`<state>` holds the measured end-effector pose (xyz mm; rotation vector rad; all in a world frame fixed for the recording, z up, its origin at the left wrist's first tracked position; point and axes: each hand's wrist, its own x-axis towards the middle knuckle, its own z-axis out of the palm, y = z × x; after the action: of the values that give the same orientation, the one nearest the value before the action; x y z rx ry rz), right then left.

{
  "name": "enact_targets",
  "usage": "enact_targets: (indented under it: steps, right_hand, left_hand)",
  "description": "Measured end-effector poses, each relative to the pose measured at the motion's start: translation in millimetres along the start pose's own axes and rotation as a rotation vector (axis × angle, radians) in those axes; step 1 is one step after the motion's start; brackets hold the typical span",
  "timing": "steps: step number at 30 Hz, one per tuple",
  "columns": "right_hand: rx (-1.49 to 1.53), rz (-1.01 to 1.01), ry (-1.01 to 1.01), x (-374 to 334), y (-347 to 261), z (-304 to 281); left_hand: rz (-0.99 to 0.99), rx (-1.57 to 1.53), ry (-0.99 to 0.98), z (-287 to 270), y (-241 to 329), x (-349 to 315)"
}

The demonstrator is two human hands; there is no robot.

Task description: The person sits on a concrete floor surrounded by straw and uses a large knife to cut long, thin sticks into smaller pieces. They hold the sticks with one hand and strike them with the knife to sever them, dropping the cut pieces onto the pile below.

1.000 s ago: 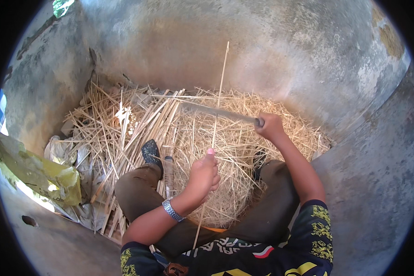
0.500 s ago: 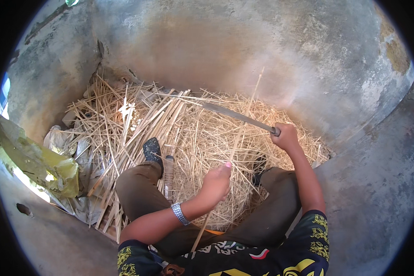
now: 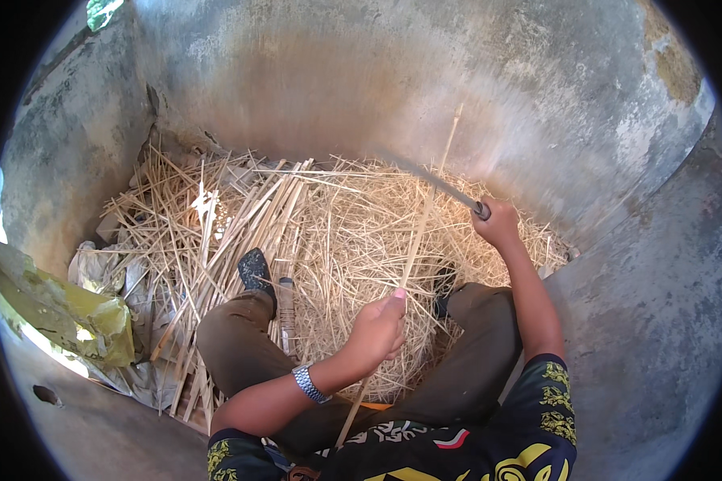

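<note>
Left hand (image 3: 377, 333) closed round a pale strip (image 3: 418, 236), right hand (image 3: 497, 223) gripping a long knife (image 3: 459, 195)

Beside the dark shirt (image 3: 425, 458) at the bottom of the frame, the left forearm slants up and to the right, a metal watch (image 3: 310, 385) at the wrist. The hand sits just below the middle, fingers curled in, thumb laid up along the strip. The strip passes through this fist: its lower part slopes down to the shirt, its upper part leans up and right to a tip in the upper middle. The right arm rises at centre right, its fist wrapped round the knife's handle. The blurred blade points up and left and crosses the strip above the left hand; whether they touch, I cannot tell. Beyond the bent legs (image 3: 237, 337), shavings (image 3: 361, 232) cover the middle and a pile of strips (image 3: 249, 232) lies centre left, with a stained wall (image 3: 329, 80) across the top
</note>
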<state>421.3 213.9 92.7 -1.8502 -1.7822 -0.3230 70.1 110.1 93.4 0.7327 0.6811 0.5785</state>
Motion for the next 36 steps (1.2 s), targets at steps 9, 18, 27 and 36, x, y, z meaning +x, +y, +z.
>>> enact_targets:
  steps: [9, 18, 27, 36]
  right_hand:
    - [0.235, 0.958, 0.319, 5.9, 93.9, 30.8]
    - [-0.072, 0.808, 0.253, -8.5, 71.8, 5.1]
    - [-0.261, 0.233, 0.479, 10.8, 30.1, 14.5]
    - [-0.097, -0.247, 0.428, 11.5, -35.4, 2.3]
  left_hand:
    - [0.022, 0.065, -0.201, 29.8, 12.8, -43.0]
    - [0.095, 0.097, -0.146, 3.1, 19.4, 0.3]
    - [0.184, 0.188, -0.021, -18.9, 23.1, 27.7]
    - [0.328, 0.184, 0.086, -22.7, 23.8, 40.7]
